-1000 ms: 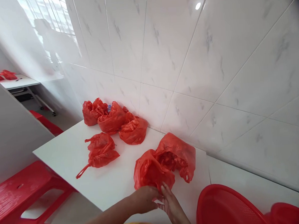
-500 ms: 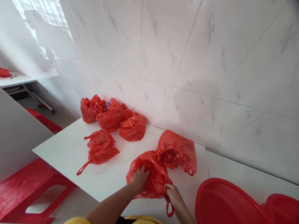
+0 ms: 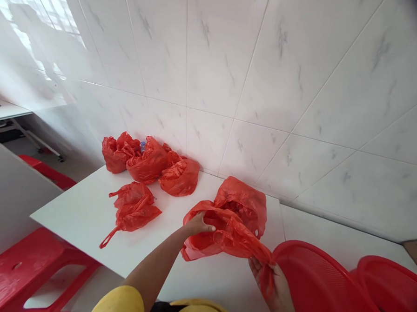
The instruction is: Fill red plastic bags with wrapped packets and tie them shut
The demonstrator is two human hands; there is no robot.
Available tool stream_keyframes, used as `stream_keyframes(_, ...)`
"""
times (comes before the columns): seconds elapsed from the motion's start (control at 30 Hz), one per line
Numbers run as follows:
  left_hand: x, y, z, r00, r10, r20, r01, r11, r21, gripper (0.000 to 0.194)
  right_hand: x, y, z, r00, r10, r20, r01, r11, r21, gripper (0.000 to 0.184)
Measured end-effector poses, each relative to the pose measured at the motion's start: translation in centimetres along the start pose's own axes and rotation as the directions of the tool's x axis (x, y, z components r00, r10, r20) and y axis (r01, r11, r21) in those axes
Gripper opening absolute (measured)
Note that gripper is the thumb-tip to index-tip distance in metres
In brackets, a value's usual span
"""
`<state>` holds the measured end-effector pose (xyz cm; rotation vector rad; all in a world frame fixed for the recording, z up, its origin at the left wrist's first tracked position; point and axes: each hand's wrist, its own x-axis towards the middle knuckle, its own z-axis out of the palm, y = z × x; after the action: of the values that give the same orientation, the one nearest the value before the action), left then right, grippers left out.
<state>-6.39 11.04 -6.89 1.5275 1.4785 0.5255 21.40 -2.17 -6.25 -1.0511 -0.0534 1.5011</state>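
A red plastic bag (image 3: 201, 254) gapes wide in front of me above the white table (image 3: 177, 223). At its mouth, my left hand (image 3: 199, 224) grips the far rim; the thumb shows, but the other fingers are mostly hidden by the plastic. My right hand (image 3: 274, 283) is turned palm up and has hold of the gathered handle end, drawn out to the right. Right behind this bag, touching it, another red plastic bag (image 3: 247, 196) lies on its side, its mouth toward me.
Several filled red bags (image 3: 149, 166) stand along the tiled wall (image 3: 260, 79), with a blue bottle cap (image 3: 143, 144) showing among them. A flatter red bag (image 3: 134, 211) lies nearer. Red plastic baskets (image 3: 319, 276) are at right, a red stool (image 3: 29, 272) at left.
My left hand has come up from inside the bag to its rim. My right hand has pulled the handle end right and downward, stretching the bag. The view has shifted slightly right.
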Motion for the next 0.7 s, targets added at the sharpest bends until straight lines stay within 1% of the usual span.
stream_keyframes(0.03, 0.3, 0.2, -0.2, 1.000, 0.016, -0.014, -0.016, 1.000, 0.004, 0.073, 0.0, -0.4, -0.3, 1.000, -0.029, 0.000, 0.029, 0.999, 0.013, 0.023)
stream_keyframes(0.1, 1.0, 0.8, -0.6, 0.996, 0.037, -0.081, -0.036, 0.999, 0.021, 0.075, -0.1, -1.0, -0.7, 0.998, -0.060, 0.010, 0.060, 0.998, 0.033, 0.019)
stream_keyframes(0.2, 2.3, 1.7, -0.9, 0.974, 0.055, -0.219, -0.044, 0.997, 0.055, 0.079, -0.9, -1.2, -0.8, 0.999, -0.048, 0.012, 0.047, 0.997, 0.068, 0.017)
stream_keyframes(0.27, 2.9, 2.3, -1.0, 0.959, 0.068, -0.274, -0.047, 0.996, 0.080, 0.076, -1.3, -0.9, -0.6, 0.999, -0.042, -0.001, 0.042, 0.995, 0.088, 0.016)
stream_keyframes(0.37, 2.6, 3.2, -0.6, 0.948, 0.070, -0.311, -0.038, 0.993, 0.108, 0.065, -1.4, -0.4, -0.4, 1.000, -0.019, -0.001, 0.019, 0.996, 0.084, 0.014)
stream_keyframes(0.43, 1.3, 3.7, 0.0, 0.942, 0.095, -0.322, -0.058, 0.991, 0.120, 0.052, -1.2, -0.2, -0.5, 1.000, 0.000, 0.000, 0.000, 0.997, 0.076, 0.015)
stream_keyframes(0.5, -0.7, 4.2, 0.7, 0.941, 0.163, -0.297, -0.130, 0.983, 0.129, 0.040, -0.9, 0.0, -0.6, 1.000, 0.016, 0.002, -0.016, 0.997, 0.074, 0.018)
stream_keyframes(0.57, -2.9, 4.9, 1.5, 0.938, 0.275, -0.212, -0.255, 0.960, 0.115, 0.030, -0.8, 0.2, -0.5, 0.999, 0.037, 0.002, -0.037, 0.998, 0.056, 0.021)
stream_keyframes(0.63, -5.0, 5.7, 2.3, 0.911, 0.404, -0.082, -0.398, 0.914, 0.078, 0.024, -1.0, 0.5, 0.0, 0.999, 0.050, 0.009, -0.050, 0.999, 0.017, 0.023)
stream_keyframes(0.7, -6.6, 6.7, 3.1, 0.866, 0.498, 0.046, -0.500, 0.863, 0.069, 0.027, -1.4, 0.8, 0.9, 0.999, 0.046, 0.028, -0.045, 0.998, -0.045, 0.024)
